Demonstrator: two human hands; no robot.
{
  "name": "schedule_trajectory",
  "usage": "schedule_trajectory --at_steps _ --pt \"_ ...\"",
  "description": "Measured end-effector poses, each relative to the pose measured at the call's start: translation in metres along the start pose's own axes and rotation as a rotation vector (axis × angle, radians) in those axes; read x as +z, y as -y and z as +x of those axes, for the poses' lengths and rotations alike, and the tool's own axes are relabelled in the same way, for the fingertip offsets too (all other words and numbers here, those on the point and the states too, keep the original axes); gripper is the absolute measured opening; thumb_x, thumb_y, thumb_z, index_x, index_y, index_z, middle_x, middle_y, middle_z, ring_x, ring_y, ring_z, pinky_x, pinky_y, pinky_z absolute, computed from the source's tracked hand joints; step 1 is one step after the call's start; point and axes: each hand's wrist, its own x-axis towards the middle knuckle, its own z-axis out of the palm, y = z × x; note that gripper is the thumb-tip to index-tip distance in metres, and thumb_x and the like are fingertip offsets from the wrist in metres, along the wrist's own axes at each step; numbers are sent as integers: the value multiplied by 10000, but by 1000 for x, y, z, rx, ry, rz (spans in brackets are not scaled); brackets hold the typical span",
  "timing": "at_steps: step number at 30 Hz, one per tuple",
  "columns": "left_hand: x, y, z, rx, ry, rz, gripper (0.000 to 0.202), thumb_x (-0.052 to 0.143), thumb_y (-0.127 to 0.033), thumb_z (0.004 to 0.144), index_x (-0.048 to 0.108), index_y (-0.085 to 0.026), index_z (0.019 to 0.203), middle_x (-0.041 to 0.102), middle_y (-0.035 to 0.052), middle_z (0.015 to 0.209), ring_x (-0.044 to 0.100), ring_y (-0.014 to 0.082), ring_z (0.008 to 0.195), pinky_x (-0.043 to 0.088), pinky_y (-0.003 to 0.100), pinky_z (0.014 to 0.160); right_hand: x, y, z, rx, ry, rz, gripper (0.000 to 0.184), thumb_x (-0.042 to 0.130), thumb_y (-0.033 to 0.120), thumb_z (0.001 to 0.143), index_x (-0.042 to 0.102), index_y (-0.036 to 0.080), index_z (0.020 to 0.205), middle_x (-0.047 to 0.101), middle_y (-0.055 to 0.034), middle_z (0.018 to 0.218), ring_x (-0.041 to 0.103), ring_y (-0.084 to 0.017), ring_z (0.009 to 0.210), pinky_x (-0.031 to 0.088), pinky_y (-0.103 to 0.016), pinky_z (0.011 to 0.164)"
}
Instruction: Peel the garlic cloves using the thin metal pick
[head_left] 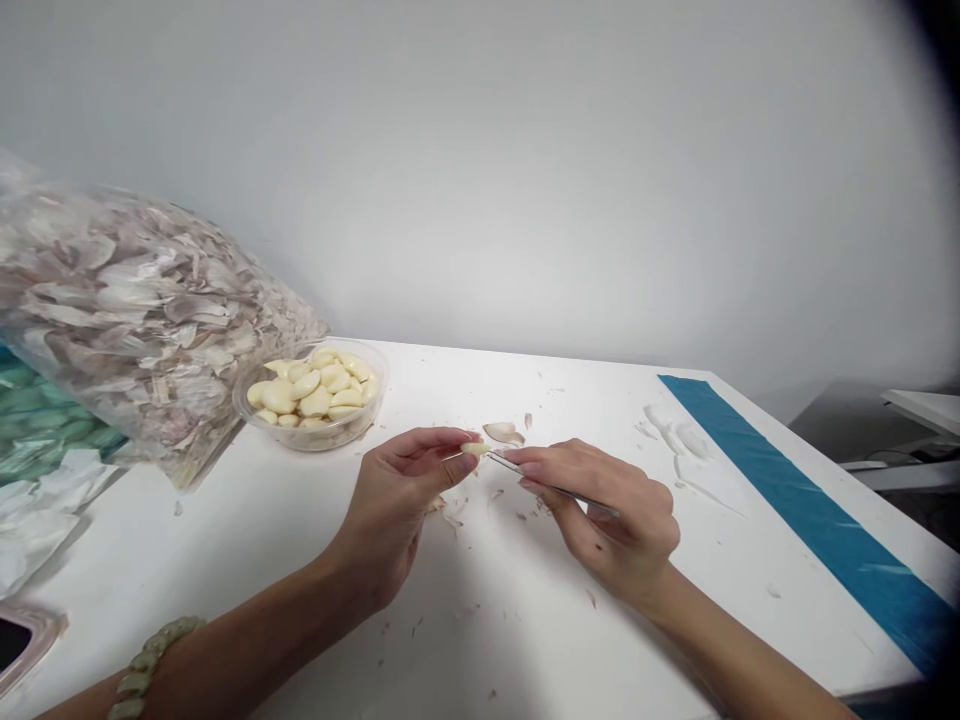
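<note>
My left hand [401,495] pinches a small pale garlic clove [475,449] between thumb and fingertips above the white table [315,540]. My right hand [607,510] is closed around a thin metal blade [510,464], whose tip touches the clove. A loose piece of garlic skin [504,432] lies on the table just behind the clove. Small skin flakes [454,515] are scattered below both hands.
A clear plastic bowl [358,428] of peeled cloves stands at the left rear. A big clear bag of garlic skins [127,310] leans beside it. A blue strip [825,520] runs along the table's right side. A beaded bracelet [150,660] is on my left wrist.
</note>
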Motion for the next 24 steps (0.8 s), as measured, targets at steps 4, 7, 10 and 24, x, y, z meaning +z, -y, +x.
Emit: schedule_trajectory --at_steps 4,7,10,24 --pt "1 0 -1 9 16 0 159 800 -224 612 711 -217 744 724 -28 840 624 63 775 472 103 638 0 0 1 6 -13 3 447 597 -70 736 635 211 1082 735 -70 901 673 -162 669 519 -306 499" --pt "0 0 -1 13 22 3 150 797 -220 617 712 -215 741 724 -25 839 622 63 782 470 102 642 0 0 1 5 -15 14 450 595 -82 727 641 204 1071 735 -79 900 678 -169 682 525 -311 505" --pt "0 0 -1 -1 14 0 158 799 -220 613 709 -215 743 724 -29 845 616 55 755 455 96 597 0 0 1 12 -1 23 430 598 -84 724 646 194 1048 735 -89 895 675 -170 680 526 -318 506" --pt "3 -1 -1 -34 -28 -40 153 803 -187 602 700 -191 715 723 -28 828 577 26 658 433 103 573 -1 -1 -2 -20 14 38 475 558 -116 711 653 191 1060 738 -85 909 665 -154 668 523 -310 511"
